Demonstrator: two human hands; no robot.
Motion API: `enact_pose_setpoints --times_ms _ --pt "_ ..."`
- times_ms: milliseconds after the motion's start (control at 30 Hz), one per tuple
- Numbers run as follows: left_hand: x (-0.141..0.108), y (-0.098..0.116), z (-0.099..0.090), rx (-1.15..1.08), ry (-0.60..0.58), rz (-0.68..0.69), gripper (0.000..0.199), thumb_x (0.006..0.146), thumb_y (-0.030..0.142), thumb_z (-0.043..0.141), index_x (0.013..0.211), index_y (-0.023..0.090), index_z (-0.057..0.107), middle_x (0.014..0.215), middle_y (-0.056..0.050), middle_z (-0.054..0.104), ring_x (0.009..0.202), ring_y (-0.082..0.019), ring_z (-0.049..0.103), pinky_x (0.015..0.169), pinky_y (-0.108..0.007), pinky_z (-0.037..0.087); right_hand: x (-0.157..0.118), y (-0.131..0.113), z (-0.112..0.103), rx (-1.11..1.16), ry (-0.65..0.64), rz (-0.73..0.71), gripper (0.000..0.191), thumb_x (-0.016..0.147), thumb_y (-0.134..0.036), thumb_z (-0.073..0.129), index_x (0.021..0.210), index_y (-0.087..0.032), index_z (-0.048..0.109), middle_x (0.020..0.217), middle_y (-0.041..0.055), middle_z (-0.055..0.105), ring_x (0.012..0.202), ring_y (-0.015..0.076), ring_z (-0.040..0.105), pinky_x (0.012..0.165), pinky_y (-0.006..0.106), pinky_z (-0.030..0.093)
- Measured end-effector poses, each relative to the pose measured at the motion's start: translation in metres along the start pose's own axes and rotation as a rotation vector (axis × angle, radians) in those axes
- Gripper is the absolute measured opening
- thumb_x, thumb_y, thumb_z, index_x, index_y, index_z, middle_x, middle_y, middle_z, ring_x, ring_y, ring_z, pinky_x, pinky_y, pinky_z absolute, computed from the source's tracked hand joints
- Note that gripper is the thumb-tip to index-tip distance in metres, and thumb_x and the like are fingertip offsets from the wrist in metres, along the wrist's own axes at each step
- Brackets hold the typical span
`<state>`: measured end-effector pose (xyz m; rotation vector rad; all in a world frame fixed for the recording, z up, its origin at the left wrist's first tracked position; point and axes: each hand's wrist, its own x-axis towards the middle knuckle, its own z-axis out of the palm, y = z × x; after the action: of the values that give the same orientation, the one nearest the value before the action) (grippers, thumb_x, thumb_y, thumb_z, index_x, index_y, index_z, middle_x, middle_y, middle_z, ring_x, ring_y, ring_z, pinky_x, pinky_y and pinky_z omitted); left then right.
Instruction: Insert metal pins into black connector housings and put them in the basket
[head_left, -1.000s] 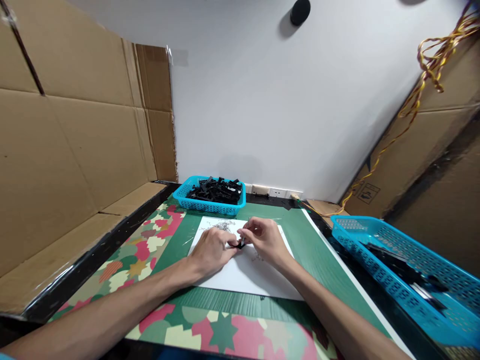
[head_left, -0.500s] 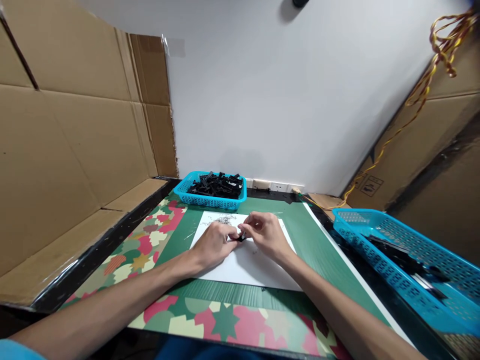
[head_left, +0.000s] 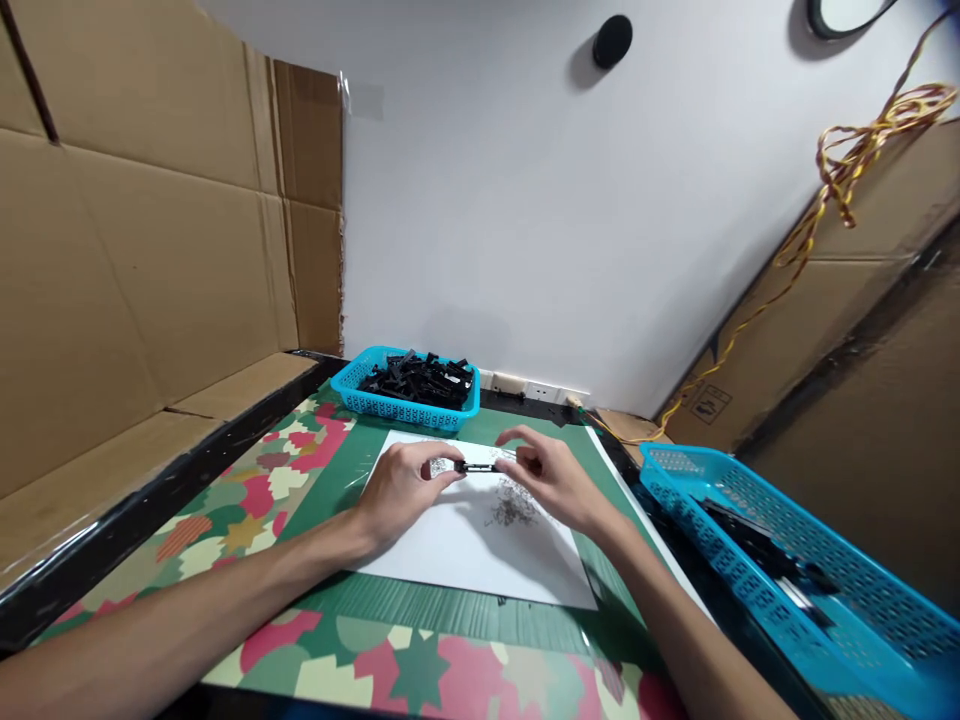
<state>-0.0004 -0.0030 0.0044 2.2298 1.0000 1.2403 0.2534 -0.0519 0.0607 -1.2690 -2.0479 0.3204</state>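
My left hand (head_left: pixel 405 485) pinches the left end of a slim, short black plastic part (head_left: pixel 478 467) between thumb and forefinger, holding it level over a white sheet (head_left: pixel 450 545). At the part's right end, the thumb of my right hand (head_left: pixel 551 475) comes up close or touches it; I cannot tell which. The right forefinger is raised away, and the other fingers are loosely bent. Beneath the right hand lies a scatter of tiny dark metallic-looking pieces (head_left: pixel 514 503), too small to name. More specks show through the gap of my left hand.
A blue basket (head_left: pixel 405 411) heaped with black plastic parts (head_left: pixel 424 380) stands at the back. Another blue basket (head_left: pixel 847 640) at the right holds some black pieces (head_left: pixel 765 545). Cardboard walls (head_left: pixel 150 260) flank the table, and yellow-brown wires (head_left: pixel 757 310) hang at the right.
My hands have moved apart, and the right forefinger has lifted. The black part now shows lengthwise between them. Tiny pieces now lie on the sheet's right side. The camera view has shifted.
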Motion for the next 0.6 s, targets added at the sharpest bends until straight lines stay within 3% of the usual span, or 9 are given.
enact_pose_setpoints --times_ms 100,200,300,433,500,600 --pt "0.0 0.003 -0.001 0.011 0.014 -0.01 0.016 0.091 0.03 0.08 0.106 0.025 0.084 0.093 -0.002 0.083 0.064 -0.016 0.063 0.068 -0.029 0.05 -0.001 0.0 0.011 -0.102 -0.077 -0.029 0.025 0.1 -0.041 0.067 0.112 -0.02 0.073 0.059 -0.0081 0.046 0.053 0.0118 0.037 0.053 0.025 0.03" --pt "0.001 0.006 -0.003 0.033 0.005 -0.013 0.02 0.093 0.032 0.078 0.11 0.025 0.083 0.092 -0.003 0.083 0.065 -0.017 0.064 0.068 -0.03 0.05 -0.001 0.002 0.015 -0.176 -0.051 -0.034 0.025 0.103 -0.041 0.061 0.106 -0.022 0.078 0.056 -0.0065 0.047 0.05 0.0124 0.037 0.053 0.027 0.03" --pt "0.003 0.006 -0.006 0.06 -0.031 0.001 0.025 0.096 0.033 0.073 0.118 0.026 0.081 0.105 -0.004 0.083 0.071 -0.018 0.067 0.072 -0.031 0.051 0.0 0.008 0.005 -0.291 0.005 -0.018 0.029 0.104 -0.043 0.059 0.102 -0.023 0.08 0.058 -0.0028 0.056 0.052 0.0143 0.044 0.055 0.028 0.034" --pt "0.008 0.001 -0.01 0.108 -0.061 0.011 0.026 0.1 0.029 0.064 0.121 0.026 0.079 0.115 -0.004 0.082 0.075 -0.018 0.069 0.075 -0.031 0.051 -0.001 0.027 -0.036 -0.49 0.154 0.092 0.029 0.1 -0.042 0.062 0.103 -0.021 0.082 0.067 0.0049 0.07 0.058 0.0194 0.058 0.062 0.031 0.039" --pt "0.01 -0.002 -0.013 0.136 -0.071 0.012 0.027 0.102 0.028 0.059 0.121 0.026 0.078 0.117 -0.004 0.081 0.076 -0.019 0.07 0.075 -0.031 0.051 -0.007 0.04 -0.066 -0.565 0.225 0.177 0.031 0.1 -0.042 0.061 0.1 -0.02 0.083 0.071 0.0076 0.074 0.061 0.0215 0.063 0.063 0.031 0.041" --pt "0.014 -0.004 -0.021 0.181 -0.115 0.036 0.028 0.103 0.028 0.056 0.12 0.027 0.078 0.122 -0.003 0.079 0.093 -0.023 0.073 0.081 -0.033 0.052 -0.029 0.059 -0.114 -0.656 0.282 0.301 0.031 0.095 -0.045 0.065 0.089 -0.021 0.083 0.074 0.0087 0.078 0.061 0.0215 0.066 0.058 0.029 0.04"
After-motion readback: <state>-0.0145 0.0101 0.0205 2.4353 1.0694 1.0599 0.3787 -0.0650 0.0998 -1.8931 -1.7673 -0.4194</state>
